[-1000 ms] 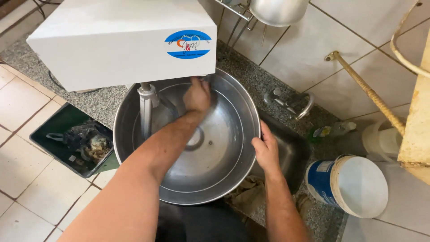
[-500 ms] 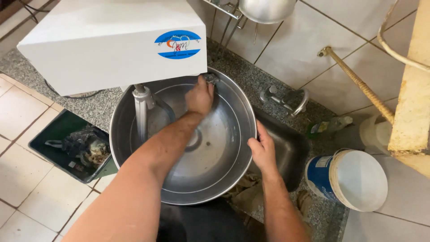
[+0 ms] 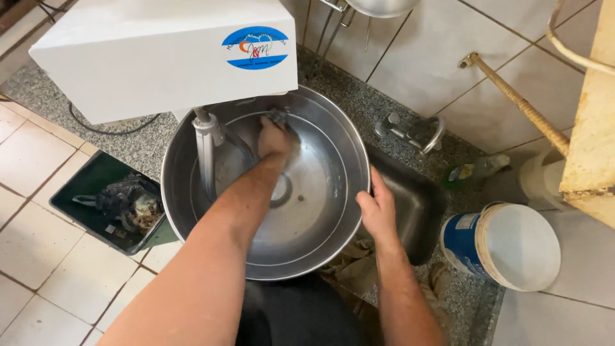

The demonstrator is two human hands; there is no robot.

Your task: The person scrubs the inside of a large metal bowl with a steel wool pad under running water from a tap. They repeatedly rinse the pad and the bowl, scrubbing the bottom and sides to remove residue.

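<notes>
Left hand (image 3: 275, 138) pressing a grey scrubber (image 3: 277, 116) against the shiny steel mixer bowl's (image 3: 320, 237) wall; right hand (image 3: 378, 208) clasping its rim.

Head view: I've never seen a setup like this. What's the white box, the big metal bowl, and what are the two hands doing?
The camera sits on the person's head, looking down. The white box is a mixer's housing; its metal shaft hangs into the steel bowl. The left hand presses a small dark pad or cloth against the bowl's far inner wall. The right hand grips the bowl's rim. Beside it: a dark sink with a tap, a blue-and-white bucket, and a green bin on the tiled floor.
</notes>
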